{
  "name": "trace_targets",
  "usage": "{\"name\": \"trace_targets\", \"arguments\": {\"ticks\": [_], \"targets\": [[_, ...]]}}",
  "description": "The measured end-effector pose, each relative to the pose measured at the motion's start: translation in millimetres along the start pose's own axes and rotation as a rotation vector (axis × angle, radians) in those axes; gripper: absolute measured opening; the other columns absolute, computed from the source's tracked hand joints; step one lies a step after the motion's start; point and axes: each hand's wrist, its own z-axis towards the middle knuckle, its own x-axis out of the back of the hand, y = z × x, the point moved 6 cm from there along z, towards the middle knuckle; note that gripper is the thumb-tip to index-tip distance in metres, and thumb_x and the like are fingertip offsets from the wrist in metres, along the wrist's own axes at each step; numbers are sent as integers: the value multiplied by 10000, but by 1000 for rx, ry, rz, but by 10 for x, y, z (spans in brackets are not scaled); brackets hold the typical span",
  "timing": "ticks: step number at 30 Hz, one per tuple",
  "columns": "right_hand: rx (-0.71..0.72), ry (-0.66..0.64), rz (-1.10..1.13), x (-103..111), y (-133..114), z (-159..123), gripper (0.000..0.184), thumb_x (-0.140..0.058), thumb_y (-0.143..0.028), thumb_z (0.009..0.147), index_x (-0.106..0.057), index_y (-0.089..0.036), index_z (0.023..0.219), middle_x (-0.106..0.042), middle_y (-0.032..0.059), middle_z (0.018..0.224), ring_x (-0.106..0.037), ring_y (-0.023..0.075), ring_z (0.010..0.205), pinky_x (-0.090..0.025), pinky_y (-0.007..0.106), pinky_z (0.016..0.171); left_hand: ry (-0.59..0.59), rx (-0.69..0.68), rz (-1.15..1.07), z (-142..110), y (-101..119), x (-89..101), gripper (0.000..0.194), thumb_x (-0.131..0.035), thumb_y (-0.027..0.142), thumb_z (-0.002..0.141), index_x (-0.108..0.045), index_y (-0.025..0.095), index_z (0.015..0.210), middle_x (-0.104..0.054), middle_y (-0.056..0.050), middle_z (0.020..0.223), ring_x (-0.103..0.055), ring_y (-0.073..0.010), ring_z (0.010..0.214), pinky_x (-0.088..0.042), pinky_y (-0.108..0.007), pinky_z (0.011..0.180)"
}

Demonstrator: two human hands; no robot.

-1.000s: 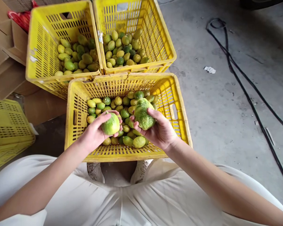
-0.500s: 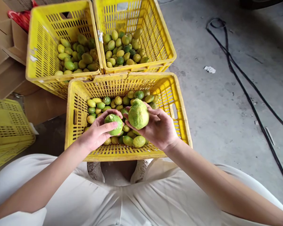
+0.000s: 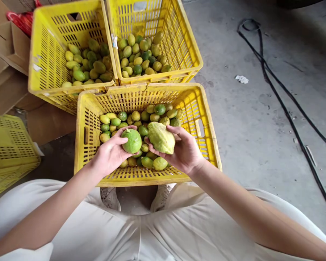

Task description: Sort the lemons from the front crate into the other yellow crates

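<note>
A round, smooth green lemon [image 3: 132,141] sits in my left hand [image 3: 108,154], its thumb against the near side and the fingers behind. My right hand [image 3: 188,150] cradles a larger, bumpy yellow-green lemon [image 3: 162,138], thumb on top and fingers underneath. The two fruits are held close to each other above the front yellow crate [image 3: 146,180]. Inside that crate lie many green and yellow lemons [image 3: 160,164], partly hidden by my hands.
Behind stand a back left yellow crate [image 3: 43,43] and a back right yellow crate [image 3: 188,43], both holding lemons. Another yellow crate [image 3: 9,145] is at far left, below cardboard boxes [image 3: 5,79]. A black cable [image 3: 285,107] runs over the concrete floor at right.
The bumpy lemon has been turned in my right hand, from upright to lying sideways. The green lemon in my left hand has rotated slightly, its stem end now facing more upward.
</note>
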Motion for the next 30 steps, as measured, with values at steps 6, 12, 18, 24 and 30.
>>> {"name": "trace_targets", "arguments": {"ticks": [6, 12, 18, 24, 30], "targets": [[-46, -47, 106, -30, -43, 27, 294, -496, -326, 960, -677, -152, 1112, -795, 129, 1004, -770, 222, 825, -682, 328, 715, 33, -61, 19, 10, 58, -9, 438, -888, 358, 773, -649, 206, 1107, -741, -57, 1033, -750, -197, 839, -585, -224, 585], [-109, -116, 5, -84, -33, 13, 316, -459, -391, 1031, -680, -170, 1072, -785, 80, 891, -728, 153, 610, -614, 219, 508, 25, -67, -2, 17, 67, 15, 425, -923, 272, 708, -657, 214, 1035, -719, -3, 871, -705, -132, 678, -491, -147, 472], [-28, -108, -37, -120, -13, -14, 261, -673, -388, 911, -719, -181, 1063, -775, 55, 846, -777, 201, 732, -675, 269, 664, 80, 39, -58, 20, 20, -6, 286, -731, 333, 805, -706, 151, 1023, -763, -63, 907, -763, -211, 751, -629, -268, 588], [-29, -137, 24, -102, -33, 0, 387, -521, -408, 959, -682, -157, 1205, -794, 148, 1103, -758, 331, 1131, -656, 527, 957, 80, 42, -24, 9, 18, -18, 250, -712, 287, 849, -688, 145, 1053, -790, -98, 1047, -784, -221, 854, -675, -317, 703], [-29, -95, 50, -97, -47, 4, 290, -523, -358, 1019, -652, -174, 1203, -805, 88, 1021, -799, 228, 924, -701, 377, 830, 11, -36, 31, -5, 26, -24, 473, -934, 219, 664, -569, 220, 965, -735, 6, 951, -749, -183, 754, -627, -275, 605]]}}
